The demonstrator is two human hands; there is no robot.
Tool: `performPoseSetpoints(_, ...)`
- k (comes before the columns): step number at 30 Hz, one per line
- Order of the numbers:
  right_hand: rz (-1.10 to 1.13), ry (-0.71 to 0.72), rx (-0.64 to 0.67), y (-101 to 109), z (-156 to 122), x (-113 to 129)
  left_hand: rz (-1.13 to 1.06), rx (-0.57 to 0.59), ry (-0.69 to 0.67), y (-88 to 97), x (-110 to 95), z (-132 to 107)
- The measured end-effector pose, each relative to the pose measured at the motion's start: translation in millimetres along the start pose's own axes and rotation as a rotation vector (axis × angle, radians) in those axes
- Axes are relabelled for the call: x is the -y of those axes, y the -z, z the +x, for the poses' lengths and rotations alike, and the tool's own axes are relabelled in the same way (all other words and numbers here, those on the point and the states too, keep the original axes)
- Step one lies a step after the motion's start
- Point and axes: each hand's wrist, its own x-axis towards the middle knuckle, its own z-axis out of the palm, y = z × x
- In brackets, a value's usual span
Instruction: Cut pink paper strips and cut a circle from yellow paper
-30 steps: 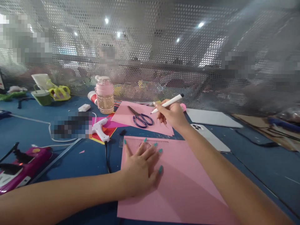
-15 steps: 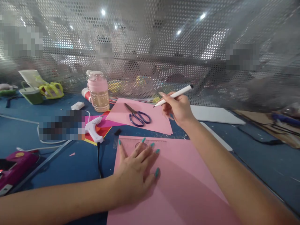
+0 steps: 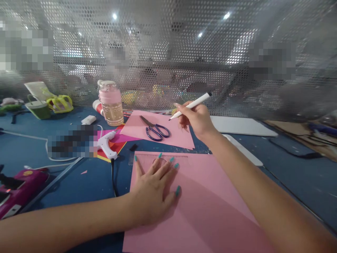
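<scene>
While the left hand (image 3: 151, 196) lies palm down on the big pink sheet (image 3: 210, 207), its fingers stretched out and spread apart, the right hand (image 3: 197, 119) holds a white pen (image 3: 193, 104) beyond that sheet's far edge. The left fingertips, with teal nails, reach over a clear ruler (image 3: 181, 159) set along the far edge of the big pink sheet, its left end poking out past the sheet's left side. The thumb and fingers of the right hand are closed around the pen, whose tip points left and down while its black end slants up to the right; the pen looks raised, clear of the big pink sheet.

Just beyond the big pink sheet lies a smaller pink paper (image 3: 181, 141), with scissors (image 3: 159, 133) on it, their blue handles nearer the big sheet than the blades are. A small black piece (image 3: 133, 147) sits just off the big sheet's far left corner. To the left of that corner, a white glue gun (image 3: 107, 146) lies on coloured papers (image 3: 125, 136). Farther beyond stands a bottle (image 3: 112, 102) with a pink top. Well to the left of the big pink sheet is a magenta power strip (image 3: 31, 181).
</scene>
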Motion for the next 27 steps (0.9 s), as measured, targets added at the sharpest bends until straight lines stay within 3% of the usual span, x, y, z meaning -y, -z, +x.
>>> performPoseSetpoints(6, 0.129, -0.076, 0.053, -25, -11, -5, -0.016, -0.037, -0.006, -0.7, -1, -1)
performPoseSetpoints(14, 0.214, -0.246, 0.224, -65, -42, -35, 0.017, -0.036, -0.004, -6.7, 2, -2)
performPoseSetpoints(27, 0.169, -0.297, 0.317, -74, -58, -51, 0.037, -0.036, 0.009, -2.7, -2, -3)
